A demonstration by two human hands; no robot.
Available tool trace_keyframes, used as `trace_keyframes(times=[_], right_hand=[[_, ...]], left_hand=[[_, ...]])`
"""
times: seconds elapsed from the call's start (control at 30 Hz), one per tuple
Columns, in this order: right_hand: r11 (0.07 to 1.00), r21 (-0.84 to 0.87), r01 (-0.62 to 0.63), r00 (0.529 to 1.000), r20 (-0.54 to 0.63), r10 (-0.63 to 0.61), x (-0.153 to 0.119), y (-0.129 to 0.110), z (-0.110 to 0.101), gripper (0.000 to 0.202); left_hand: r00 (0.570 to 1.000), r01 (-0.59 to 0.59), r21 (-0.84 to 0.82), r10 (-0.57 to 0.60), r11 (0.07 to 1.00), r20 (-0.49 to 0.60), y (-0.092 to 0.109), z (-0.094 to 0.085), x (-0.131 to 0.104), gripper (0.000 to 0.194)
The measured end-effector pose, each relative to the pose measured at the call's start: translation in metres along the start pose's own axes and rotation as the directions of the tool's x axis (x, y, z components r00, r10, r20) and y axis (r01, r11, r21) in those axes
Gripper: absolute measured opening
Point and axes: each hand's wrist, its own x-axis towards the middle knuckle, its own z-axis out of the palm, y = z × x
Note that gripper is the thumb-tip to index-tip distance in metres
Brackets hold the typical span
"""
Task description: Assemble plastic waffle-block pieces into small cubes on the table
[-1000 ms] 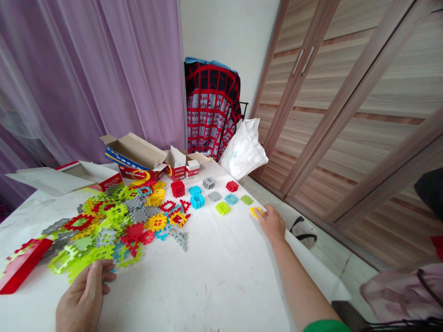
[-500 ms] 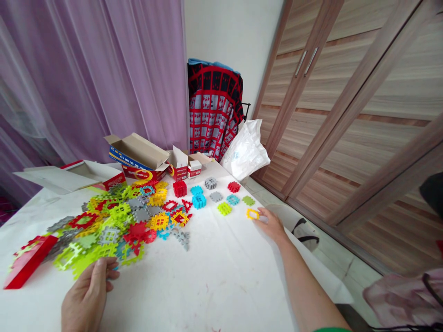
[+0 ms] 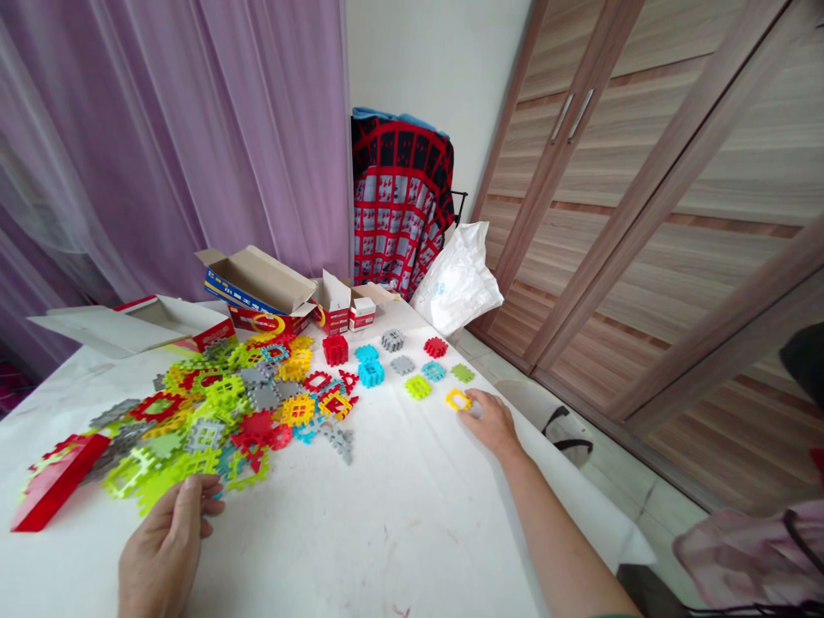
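Observation:
My right hand [image 3: 493,421] grips a yellow open-centred interlocking building piece [image 3: 458,400] by its right side, above the table's right part. Behind it are a lime green piece [image 3: 418,387], a teal piece [image 3: 433,371], a light green piece [image 3: 462,372] and a red stack [image 3: 435,347]. My left hand [image 3: 167,541] is closed at the near edge of a large pile of mixed pieces [image 3: 225,390]. Its thumb rests on curled fingers; whether something is in them is hidden. A bit of blue shows by the fingertips.
A red plate-like part [image 3: 61,485] leans at the pile's left. Opened cardboard boxes [image 3: 257,279] line the back edge of the white table [image 3: 386,532]. Small stacks, blue [image 3: 372,373], red [image 3: 335,349] and grey [image 3: 392,340], stand mid-table. A white plastic bag [image 3: 457,283] sits at the far corner.
My right hand has moved slightly left with the yellow piece, away from the table's right edge. My left hand has stayed almost still beside the pile.

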Motion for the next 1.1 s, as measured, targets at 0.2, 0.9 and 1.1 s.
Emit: trace_keyframes(times=[0.2,0.9,1.1], right_hand=[[1.000,-0.001,-0.028,0.999,-0.038,0.028,0.000,-0.009,-0.001,0.038],[0.967,0.143,0.209,0.973,-0.125,-0.192,-0.023,-0.100,0.025,0.039],[0.976,0.073,0.206,0.978,-0.047,-0.203,-0.032,-0.128,0.031,0.036]], left_hand=[[1.000,0.013,-0.031,-0.013,0.999,-0.002,0.007,0.000,-0.003,0.056],[1.000,0.001,-0.024,-0.001,1.000,-0.016,0.011,0.000,-0.006,0.049],[1.000,-0.005,-0.024,0.005,1.000,0.000,0.010,0.000,-0.006,0.048]])
